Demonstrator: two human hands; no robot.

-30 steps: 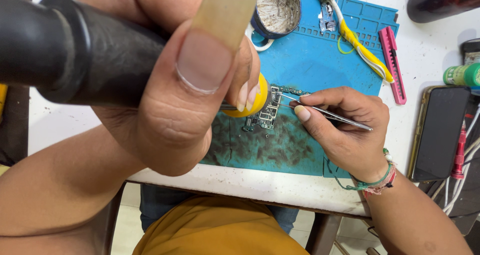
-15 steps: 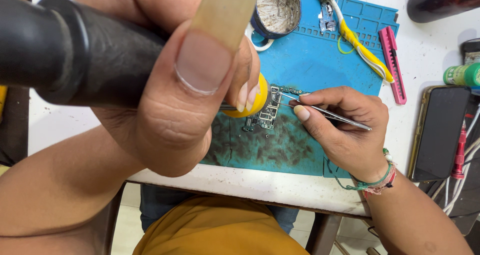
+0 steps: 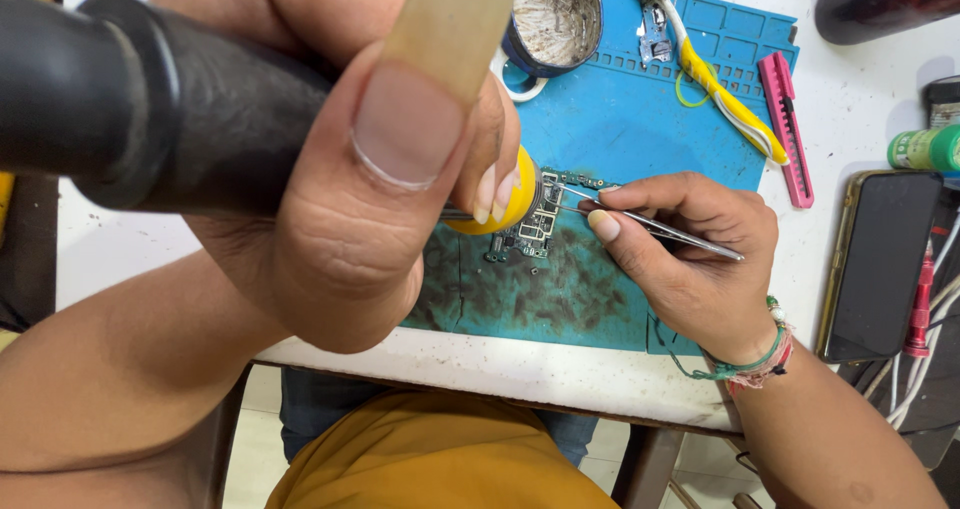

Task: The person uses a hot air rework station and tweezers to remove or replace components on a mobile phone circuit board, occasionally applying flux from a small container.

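Right now, a soldering iron (image 3: 150, 119) is held in the left hand (image 3: 330, 199), very close to the camera. Its long axis runs from the left edge of the picture toward the circuit board (image 3: 535, 229), and its yellow front part (image 3: 510, 204) points at the board. The very tip is hidden, so whether it touches the board cannot be told. The left fingers are wrapped tightly around the black handle, and a flat tan stick (image 3: 450, 19) is pressed under the thumb.

Thin metal tweezers (image 3: 650, 224) are pinched in the right hand (image 3: 690, 259), between the thumb and the first finger. The tweezers lie nearly flat, with the back end to the right of the board and the pointed end at the board's top edge. The two points are pressed close together; anything held between them is too small to be seen.

The board is lying on a blue mat (image 3: 640, 119), between the two hands. Behind the board, a round tin (image 3: 550, 14) is seen. To the right of the board, a pink cutter (image 3: 785, 124) and a dark phone (image 3: 880, 264) are placed.
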